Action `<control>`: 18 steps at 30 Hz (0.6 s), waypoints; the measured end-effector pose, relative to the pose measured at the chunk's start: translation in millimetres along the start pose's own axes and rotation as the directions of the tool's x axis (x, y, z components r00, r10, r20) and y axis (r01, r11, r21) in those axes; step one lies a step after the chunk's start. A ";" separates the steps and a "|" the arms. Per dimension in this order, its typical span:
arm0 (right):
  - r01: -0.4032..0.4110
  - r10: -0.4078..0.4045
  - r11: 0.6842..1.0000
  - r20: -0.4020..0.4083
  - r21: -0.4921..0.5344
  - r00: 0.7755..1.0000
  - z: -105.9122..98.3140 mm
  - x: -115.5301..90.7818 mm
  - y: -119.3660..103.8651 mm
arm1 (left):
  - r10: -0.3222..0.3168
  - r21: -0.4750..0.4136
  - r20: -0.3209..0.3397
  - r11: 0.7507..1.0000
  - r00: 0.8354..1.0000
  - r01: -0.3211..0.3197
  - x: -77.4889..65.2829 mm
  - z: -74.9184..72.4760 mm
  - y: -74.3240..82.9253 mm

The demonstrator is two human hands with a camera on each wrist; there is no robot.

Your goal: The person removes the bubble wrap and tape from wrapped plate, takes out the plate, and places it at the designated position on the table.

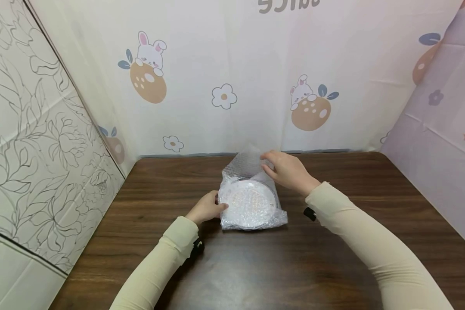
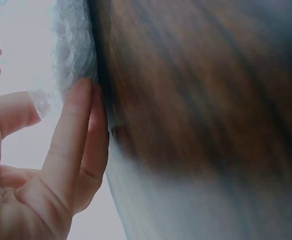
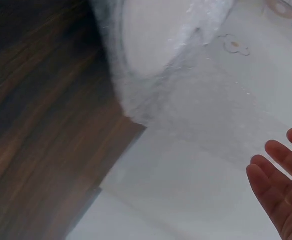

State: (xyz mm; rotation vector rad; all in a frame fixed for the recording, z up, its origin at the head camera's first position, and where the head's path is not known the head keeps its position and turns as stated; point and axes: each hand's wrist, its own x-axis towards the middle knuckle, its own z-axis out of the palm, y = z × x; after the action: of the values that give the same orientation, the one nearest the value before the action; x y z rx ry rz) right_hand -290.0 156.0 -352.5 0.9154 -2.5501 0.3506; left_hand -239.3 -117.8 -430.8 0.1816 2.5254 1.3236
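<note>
A bubble-wrap bag lies on the table with a round, white, plate-like disc inside it. My left hand pinches the bag's left edge, thumb on top. In the left wrist view its fingers press along the side of the bubble wrap. The bag's loose upper flap stands up toward the back. My right hand hovers at the right of this flap. The right wrist view shows that hand with its fingers spread and loosely bent, beside the flap, nothing in its grasp.
The dark wooden table extends around the bag. Behind it hangs a pale curtain with rabbit and flower prints, close to the table's back edge. A black wrist strap shows at the right sleeve, another band at the left.
</note>
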 end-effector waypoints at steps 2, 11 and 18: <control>0.002 -0.002 1.000 0.004 -0.011 1.000 5.8 0.3 3.3 | 0.001 -0.006 0.000 1.000 1.000 -0.001 0.1 0.2 0.1; 0.084 -0.086 0.994 -0.027 -0.074 0.996 31.6 2.1 16.6 | 0.000 -0.021 0.009 1.000 1.000 0.000 1.4 0.4 -0.9; 0.086 -0.083 0.989 0.030 -0.122 0.996 44.9 3.5 27.1 | -0.009 -0.032 0.013 0.999 1.000 0.009 2.2 0.7 -1.5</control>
State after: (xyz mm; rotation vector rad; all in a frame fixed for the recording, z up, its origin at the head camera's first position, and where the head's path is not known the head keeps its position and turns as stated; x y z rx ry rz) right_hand -323.1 158.2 -393.3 0.9826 -2.5141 0.1553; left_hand -241.2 -117.6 -432.9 0.1713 2.4897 1.3545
